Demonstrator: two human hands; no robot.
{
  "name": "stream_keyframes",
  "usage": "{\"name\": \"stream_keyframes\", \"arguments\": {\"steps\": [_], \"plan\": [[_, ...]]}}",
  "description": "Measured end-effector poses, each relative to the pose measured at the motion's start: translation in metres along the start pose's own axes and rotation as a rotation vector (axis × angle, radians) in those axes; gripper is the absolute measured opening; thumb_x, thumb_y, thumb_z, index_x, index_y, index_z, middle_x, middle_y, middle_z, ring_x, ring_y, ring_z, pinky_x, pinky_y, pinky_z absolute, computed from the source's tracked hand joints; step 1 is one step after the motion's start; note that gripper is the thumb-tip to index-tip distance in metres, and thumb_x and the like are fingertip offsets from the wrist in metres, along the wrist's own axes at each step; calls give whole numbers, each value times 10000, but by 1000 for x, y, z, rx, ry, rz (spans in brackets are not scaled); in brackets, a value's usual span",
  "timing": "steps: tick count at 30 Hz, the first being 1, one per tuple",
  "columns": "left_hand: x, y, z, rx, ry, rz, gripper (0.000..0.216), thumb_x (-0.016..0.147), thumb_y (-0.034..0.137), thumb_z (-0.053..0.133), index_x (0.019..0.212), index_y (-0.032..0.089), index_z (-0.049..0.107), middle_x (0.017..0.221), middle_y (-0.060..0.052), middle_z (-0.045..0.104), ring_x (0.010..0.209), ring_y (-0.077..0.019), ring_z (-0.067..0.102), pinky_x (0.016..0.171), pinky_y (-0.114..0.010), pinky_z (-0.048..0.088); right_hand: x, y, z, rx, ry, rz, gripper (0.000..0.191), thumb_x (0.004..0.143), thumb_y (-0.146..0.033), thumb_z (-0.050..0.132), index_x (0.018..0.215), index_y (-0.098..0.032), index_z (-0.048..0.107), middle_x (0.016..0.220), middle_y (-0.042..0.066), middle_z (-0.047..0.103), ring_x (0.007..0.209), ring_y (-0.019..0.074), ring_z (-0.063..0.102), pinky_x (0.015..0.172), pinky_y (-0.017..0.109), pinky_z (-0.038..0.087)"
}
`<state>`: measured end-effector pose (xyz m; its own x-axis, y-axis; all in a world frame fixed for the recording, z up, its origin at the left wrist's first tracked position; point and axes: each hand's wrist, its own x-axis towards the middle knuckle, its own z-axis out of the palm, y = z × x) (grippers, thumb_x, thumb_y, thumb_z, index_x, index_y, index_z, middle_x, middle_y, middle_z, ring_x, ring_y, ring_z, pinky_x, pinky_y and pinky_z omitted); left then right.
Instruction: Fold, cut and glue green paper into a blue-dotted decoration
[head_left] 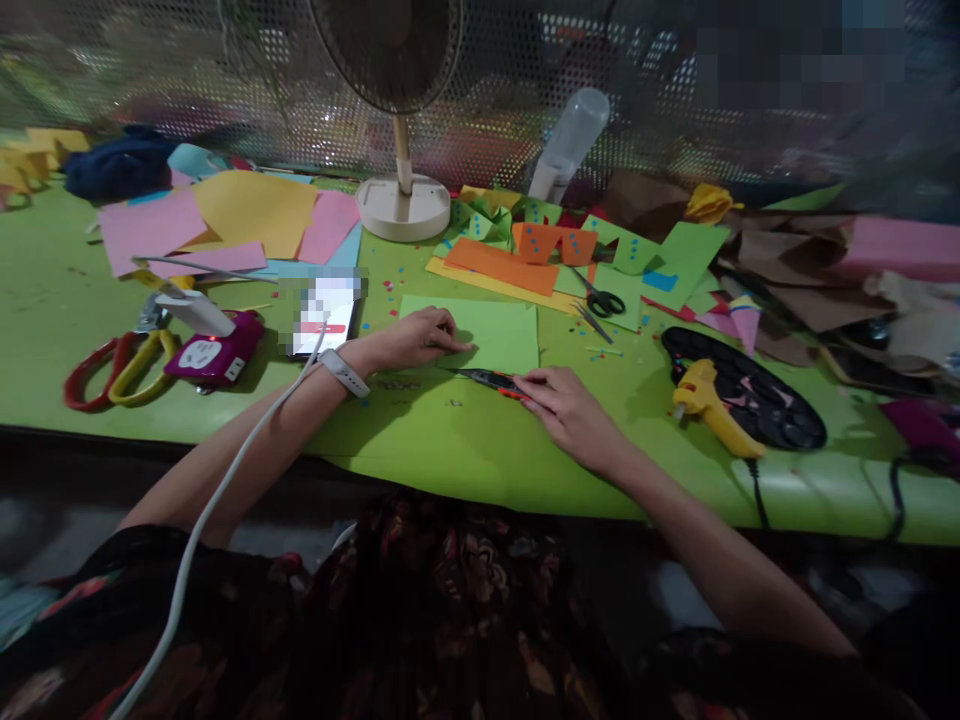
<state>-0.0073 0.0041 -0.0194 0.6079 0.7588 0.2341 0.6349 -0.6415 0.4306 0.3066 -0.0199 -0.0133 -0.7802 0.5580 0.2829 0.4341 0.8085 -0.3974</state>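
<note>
My left hand (pixel 420 338) lies on the left edge of a light green paper sheet (pixel 495 335), its fingers curled and pressing the paper to the green table (pixel 420 440). A light band sits on that wrist. My right hand (pixel 566 408) rests on the table just below the sheet, fingers closed over the red handle of a dark-bladed cutter (pixel 487 379) whose tip points left toward my left hand.
A phone (pixel 324 312), a magenta power strip (pixel 214 355) with a white cable, red and yellow scissors (pixel 120 368), black scissors (pixel 604 298), a yellow glue gun (pixel 709 405) on a black tray, a fan base (pixel 403 205) and several colored paper sheets.
</note>
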Motion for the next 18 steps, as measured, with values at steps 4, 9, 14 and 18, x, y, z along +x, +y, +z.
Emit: {"name": "stream_keyframes", "arguments": {"steps": [4, 9, 14, 18], "plan": [[0, 1, 0, -5, -17, -24, 353, 929, 280, 485, 1189, 267, 724, 955, -94, 597, 938, -214, 542, 905, -371, 426, 5, -3, 2, 11, -10, -5, 355, 971, -167, 457, 1275, -150, 640, 1144, 173, 626, 1062, 291, 555, 925, 497, 505], [0, 2, -1, -6, -45, -41, 355, 931, 290, 484, 1191, 248, 721, 965, -99, 590, 946, -214, 527, 923, -378, 419, 8, -1, 5, 25, -8, -7, 354, 980, -189, 454, 1282, -179, 637, 1149, 166, 628, 1067, 291, 556, 920, 497, 500], [0, 3, -3, 8, -42, -22, 356, 946, 284, 469, 1197, 243, 718, 973, -95, 594, 946, -211, 532, 917, -379, 430, 7, -6, 7, 50, -29, -28, 351, 976, -174, 465, 1280, -192, 641, 1138, 154, 637, 1062, 278, 563, 907, 470, 500], [-1, 6, -4, -7, -31, -17, 356, 964, 311, 465, 1208, 222, 708, 981, -95, 596, 951, -209, 553, 910, -384, 452, 2, -12, -5, 97, -55, -79, 366, 983, -180, 474, 1312, -240, 620, 1177, 117, 642, 1088, 246, 569, 934, 443, 497]]}}
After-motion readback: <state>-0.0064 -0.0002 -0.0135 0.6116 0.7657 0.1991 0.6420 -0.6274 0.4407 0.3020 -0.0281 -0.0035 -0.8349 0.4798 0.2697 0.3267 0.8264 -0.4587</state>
